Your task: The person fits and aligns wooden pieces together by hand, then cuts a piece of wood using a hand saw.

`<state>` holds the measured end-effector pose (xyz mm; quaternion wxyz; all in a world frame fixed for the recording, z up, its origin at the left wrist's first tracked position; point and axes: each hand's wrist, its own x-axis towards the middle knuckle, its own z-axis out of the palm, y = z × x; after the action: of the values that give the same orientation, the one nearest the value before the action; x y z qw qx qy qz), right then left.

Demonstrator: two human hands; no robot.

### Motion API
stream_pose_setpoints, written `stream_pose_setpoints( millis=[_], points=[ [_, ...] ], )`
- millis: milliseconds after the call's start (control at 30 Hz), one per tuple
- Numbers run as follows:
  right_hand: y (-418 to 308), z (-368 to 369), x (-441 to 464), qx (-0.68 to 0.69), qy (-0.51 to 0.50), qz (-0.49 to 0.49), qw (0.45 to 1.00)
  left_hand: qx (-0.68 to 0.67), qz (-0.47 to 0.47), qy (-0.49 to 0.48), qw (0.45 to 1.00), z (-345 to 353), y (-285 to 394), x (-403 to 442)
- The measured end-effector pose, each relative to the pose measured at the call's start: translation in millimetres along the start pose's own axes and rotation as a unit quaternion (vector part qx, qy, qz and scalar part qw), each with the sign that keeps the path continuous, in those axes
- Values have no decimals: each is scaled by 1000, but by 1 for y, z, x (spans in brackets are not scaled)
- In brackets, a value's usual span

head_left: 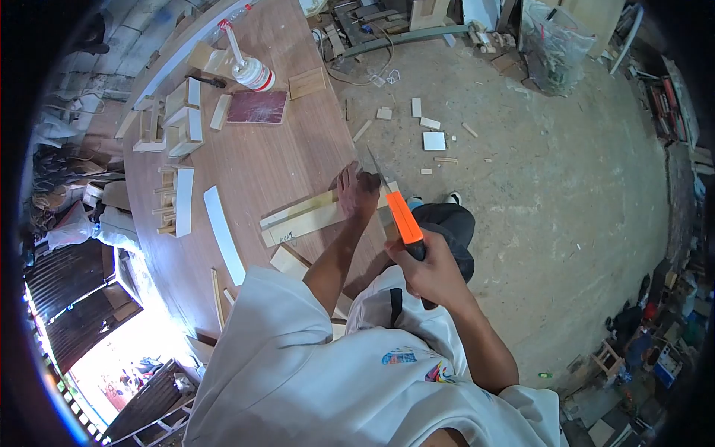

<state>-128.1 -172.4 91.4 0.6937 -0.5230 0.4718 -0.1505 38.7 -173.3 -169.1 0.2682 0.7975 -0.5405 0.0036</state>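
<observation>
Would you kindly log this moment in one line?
left hand: on wooden boards; right hand: gripping orange saw; blade: near board ends, contact unclear

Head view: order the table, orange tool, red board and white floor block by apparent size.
1. Table
2. Orange tool and red board, unranked: similar area, tool nearer the camera
3. White floor block

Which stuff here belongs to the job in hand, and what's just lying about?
In the job:
- orange saw, in the right hand
- pale boards, under the left hand

Apparently just lying about:
- white bottle
- maroon block
- curved white strip
- clear bag
</observation>
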Motion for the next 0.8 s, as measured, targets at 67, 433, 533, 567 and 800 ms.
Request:
stream_pose_setpoints(
  millis=[67, 433, 533, 567, 800],
  points=[
    [17, 0, 11, 3, 21, 53, 998, -7, 2, 6, 1000, -1, 1, -3],
    [-6, -1, 3, 36, 3, 58, 998, -48, -58, -15, 997, -12, 13, 4],
    [-11, -2, 1, 28, -5, 68, 997, -38, -42, -22, 998, -2, 1, 0],
    [-14, -4, 2, 38, -18, 113, 993, -39, -42, -22, 998, 1, 0, -2],
    [6, 2, 1, 23, -3, 17, 1000, -27, -35, -18, 999, -7, 6, 2]
  ],
)
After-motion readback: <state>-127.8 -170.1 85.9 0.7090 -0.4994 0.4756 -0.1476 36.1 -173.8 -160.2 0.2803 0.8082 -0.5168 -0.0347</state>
